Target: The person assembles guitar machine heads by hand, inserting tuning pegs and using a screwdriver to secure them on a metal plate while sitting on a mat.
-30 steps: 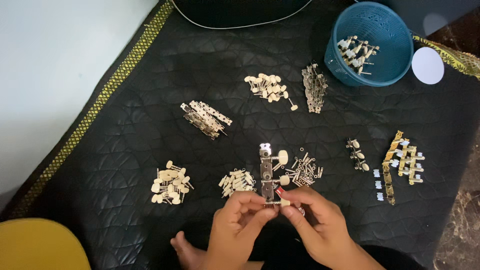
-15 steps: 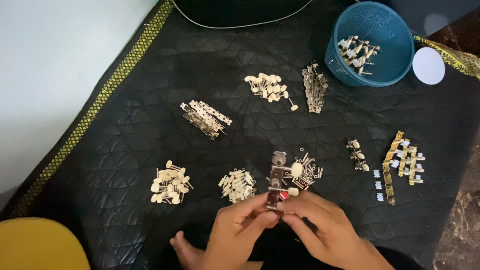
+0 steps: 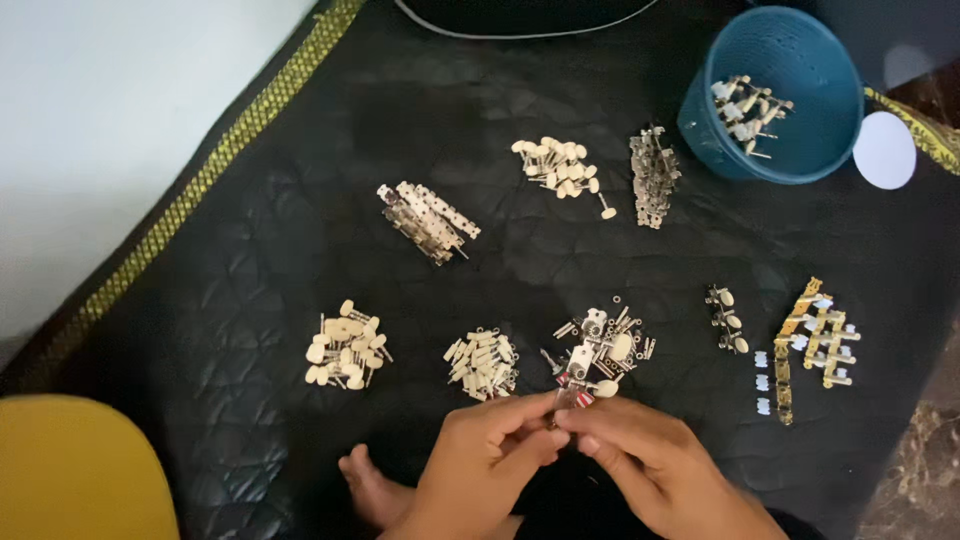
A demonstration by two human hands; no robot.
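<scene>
The black quilted mat (image 3: 300, 290), edged with a gold woven band, covers the floor; its lower edge is cut off by the frame. A blue plastic bucket (image 3: 790, 150) sits at the upper right, partly cropped, holding a cluster of metal tuners with cream knobs (count not legible). One white disc (image 3: 884, 150) lies just beside it. A yellow rounded object (image 3: 70, 470) is cut off at the lower left.

Eight loose groups of parts lie on the mat: three of cream-knobbed pegs, two of steel plates, one mixed pile of small hardware (image 3: 605, 340), one short tuner strip, one brass-coloured set (image 3: 815, 345).

My left hand (image 3: 480, 465) and right hand (image 3: 650, 465) meet below the mixed pile, fingertips pinched together on a metal tuner strip (image 3: 577, 385) with one cream knob; its lower end is hidden by my fingers.
</scene>
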